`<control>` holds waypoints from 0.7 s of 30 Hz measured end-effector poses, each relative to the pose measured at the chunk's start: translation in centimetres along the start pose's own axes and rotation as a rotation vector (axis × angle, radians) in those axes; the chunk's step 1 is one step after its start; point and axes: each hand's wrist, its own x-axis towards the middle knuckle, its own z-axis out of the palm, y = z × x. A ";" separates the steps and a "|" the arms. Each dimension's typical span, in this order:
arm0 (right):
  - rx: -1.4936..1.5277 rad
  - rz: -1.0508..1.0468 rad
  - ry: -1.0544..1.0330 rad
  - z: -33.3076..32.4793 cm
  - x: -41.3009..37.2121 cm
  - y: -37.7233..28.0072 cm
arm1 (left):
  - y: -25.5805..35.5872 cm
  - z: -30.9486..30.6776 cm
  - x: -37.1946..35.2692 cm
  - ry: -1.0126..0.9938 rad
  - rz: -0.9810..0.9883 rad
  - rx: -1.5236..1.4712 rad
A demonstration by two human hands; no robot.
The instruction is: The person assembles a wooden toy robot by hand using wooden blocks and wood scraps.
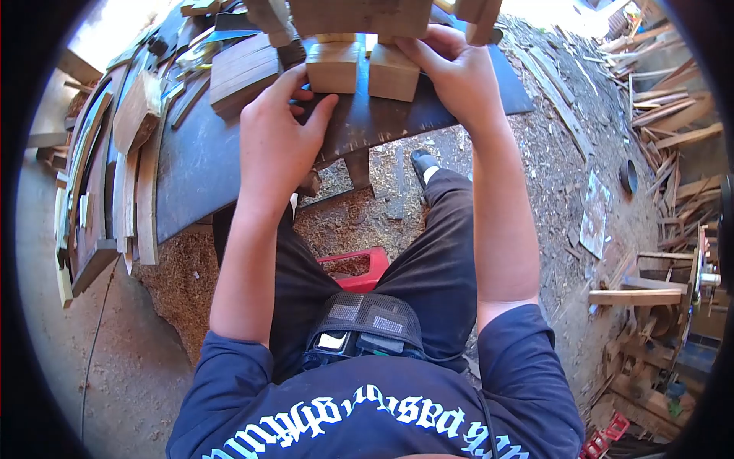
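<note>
Two pale wooden blocks stand side by side near the front edge of a dark tabletop (pixel 195 172). My left hand (pixel 279 141) is at the left wooden block (pixel 333 70), with curled fingers at its left side and the thumb by its lower front edge. My right hand (pixel 462 84) grips the right wooden block (pixel 393 73) at its upper right, thumb on top; some of its fingers are hidden. Just behind and above both blocks is a wider wooden piece (pixel 363 17), cut off by the top of the view.
Left of my left hand lies a thick wooden block (pixel 245 73). Wood offcuts (pixel 138 115) crowd the table's left side. Below the table are a red crate (pixel 359 268) between my legs and sawdust on the floor. Scrap wood (pixel 677 145) is piled at right.
</note>
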 end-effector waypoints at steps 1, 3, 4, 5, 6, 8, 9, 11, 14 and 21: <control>-0.047 -0.008 0.020 0.0 -0.1 0.1 | 0.2 -0.1 -0.1 -0.004 -0.005 0.008; -0.049 -0.025 0.015 -0.1 -0.1 0.1 | 0.7 -0.2 0.0 -0.013 -0.021 0.034; -0.062 -0.024 0.014 -0.1 -0.1 0.1 | 0.7 -0.1 0.0 -0.009 -0.019 0.045; -0.076 -0.026 0.019 -0.2 -0.1 0.3 | 0.6 -0.1 0.0 -0.011 -0.022 0.044; -0.090 -0.029 0.021 -0.2 -0.1 0.6 | 0.6 0.0 0.0 -0.011 -0.025 0.043; -0.064 -0.075 0.035 0.0 0.0 1.1 | 0.7 -0.2 0.1 -0.015 -0.027 0.038; -0.023 -0.118 0.045 0.2 0.1 1.2 | 0.7 -0.2 0.0 -0.014 -0.030 0.037; 0.028 -0.152 0.055 0.4 0.2 1.2 | 0.8 -0.2 0.0 -0.006 -0.012 0.026; 0.021 -0.103 0.026 0.3 -0.5 0.5 | 0.7 -0.2 0.0 0.006 0.022 0.031; 0.138 0.002 -0.058 -0.1 -0.7 0.6 | 0.4 -0.2 0.1 0.009 0.051 0.025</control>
